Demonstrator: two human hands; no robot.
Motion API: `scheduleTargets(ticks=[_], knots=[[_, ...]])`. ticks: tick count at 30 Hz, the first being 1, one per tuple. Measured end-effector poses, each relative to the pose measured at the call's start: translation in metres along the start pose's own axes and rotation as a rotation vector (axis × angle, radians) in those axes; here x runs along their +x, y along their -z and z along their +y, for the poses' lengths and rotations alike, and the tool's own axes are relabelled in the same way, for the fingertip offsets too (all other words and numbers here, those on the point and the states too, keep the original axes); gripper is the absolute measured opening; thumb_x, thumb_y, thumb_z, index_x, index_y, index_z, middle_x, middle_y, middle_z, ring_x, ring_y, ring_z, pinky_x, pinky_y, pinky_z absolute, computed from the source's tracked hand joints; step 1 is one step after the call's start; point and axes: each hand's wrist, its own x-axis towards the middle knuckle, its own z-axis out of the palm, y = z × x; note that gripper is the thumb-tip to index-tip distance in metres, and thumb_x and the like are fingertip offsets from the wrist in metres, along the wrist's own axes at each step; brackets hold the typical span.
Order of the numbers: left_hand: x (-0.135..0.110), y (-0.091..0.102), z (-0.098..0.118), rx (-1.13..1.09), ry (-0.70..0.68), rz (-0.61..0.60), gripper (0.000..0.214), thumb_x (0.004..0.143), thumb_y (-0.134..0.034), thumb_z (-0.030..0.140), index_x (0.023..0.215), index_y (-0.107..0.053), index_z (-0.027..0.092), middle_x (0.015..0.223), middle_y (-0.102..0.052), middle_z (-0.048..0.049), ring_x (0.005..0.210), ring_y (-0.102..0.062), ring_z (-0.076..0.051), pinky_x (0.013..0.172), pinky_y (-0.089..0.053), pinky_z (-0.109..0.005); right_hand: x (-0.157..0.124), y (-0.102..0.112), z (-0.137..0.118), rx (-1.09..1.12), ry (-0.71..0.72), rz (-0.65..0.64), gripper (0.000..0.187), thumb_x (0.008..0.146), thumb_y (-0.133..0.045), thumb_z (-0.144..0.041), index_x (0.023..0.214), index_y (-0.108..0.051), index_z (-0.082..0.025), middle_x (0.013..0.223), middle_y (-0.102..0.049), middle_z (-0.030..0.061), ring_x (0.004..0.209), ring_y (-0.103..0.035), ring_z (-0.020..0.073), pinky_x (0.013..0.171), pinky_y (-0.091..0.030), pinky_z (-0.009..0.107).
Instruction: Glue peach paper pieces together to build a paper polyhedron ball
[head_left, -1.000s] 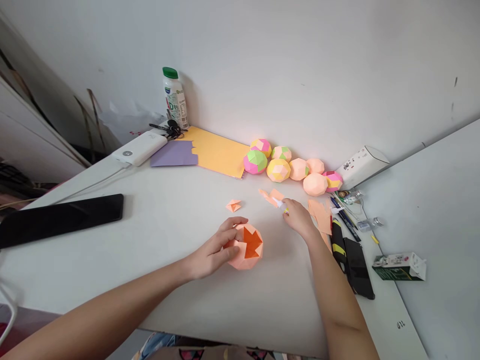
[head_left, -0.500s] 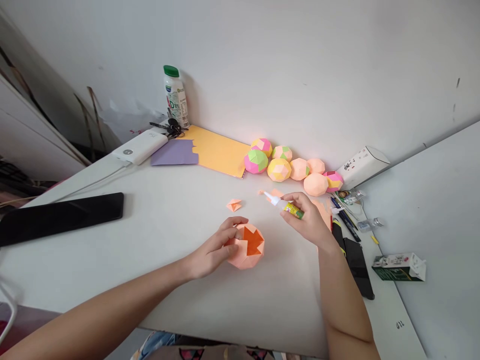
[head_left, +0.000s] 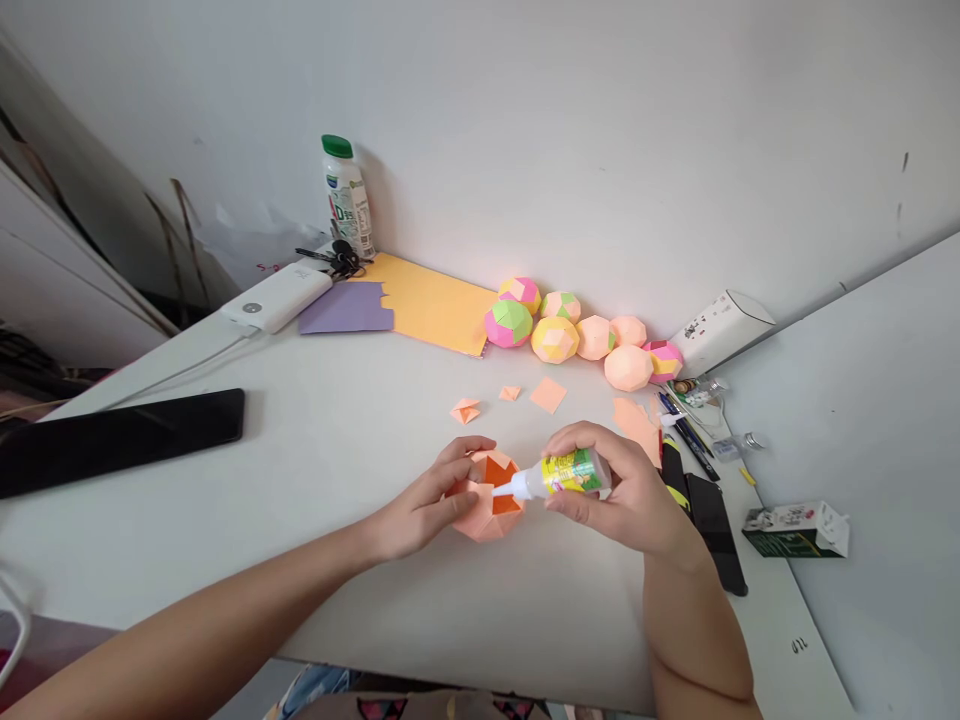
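Note:
My left hand (head_left: 424,505) grips the left side of a peach paper ball (head_left: 480,515) that rests on the white table (head_left: 300,470); the ball has an open orange hollow at its top. My right hand (head_left: 626,495) is closed round a small glue bottle (head_left: 562,474) with a yellow-green label. The bottle lies sideways, its white nozzle pointing left at the orange opening. Small peach paper pieces (head_left: 547,394) lie just behind the ball, and a folded peach unit (head_left: 465,410) sits to their left.
Several finished paper balls (head_left: 555,338) line the wall. Orange and purple sheets (head_left: 435,300), a power bank (head_left: 277,298), a drink bottle (head_left: 343,195) and keys stand at the back left. A black phone (head_left: 120,440) lies left. Pens, a dark phone (head_left: 712,530) and a carton (head_left: 795,530) lie right.
My right hand picked the glue bottle up from near the paper pieces and brought it down and left to the ball's opening. My left hand stayed on the ball.

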Motion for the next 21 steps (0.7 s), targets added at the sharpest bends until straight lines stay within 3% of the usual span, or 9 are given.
scheduleTargets(ticks=[9, 21], knots=[[0.0002, -0.0003, -0.0027, -0.010, -0.049, -0.007, 0.027, 0.094, -0.039, 0.026, 0.108, -0.062, 0.025, 0.137, -0.033, -0.0064, 0.131, -0.034, -0.028, 0.109, -0.034, -0.042, 0.0026, -0.0054, 0.0028, -0.031, -0.056, -0.032, 0.031, 0.077, -0.074, -0.034, 0.102, -0.059, -0.022, 0.091, -0.062, 0.0022, 0.065, -0.052, 0.0123, 0.055, -0.042, 0.025], [0.0001, -0.0010, -0.0055, -0.010, -0.070, -0.007, 0.028, 0.095, -0.040, 0.032, 0.108, -0.063, 0.023, 0.139, -0.032, -0.0077, 0.130, -0.036, -0.029, 0.108, -0.035, -0.044, 0.0021, -0.0093, 0.0014, -0.120, 0.083, -0.030, 0.034, 0.079, -0.074, -0.032, 0.107, -0.057, -0.024, 0.096, -0.064, 0.0031, 0.078, -0.058, 0.0147, 0.065, -0.047, 0.025]])
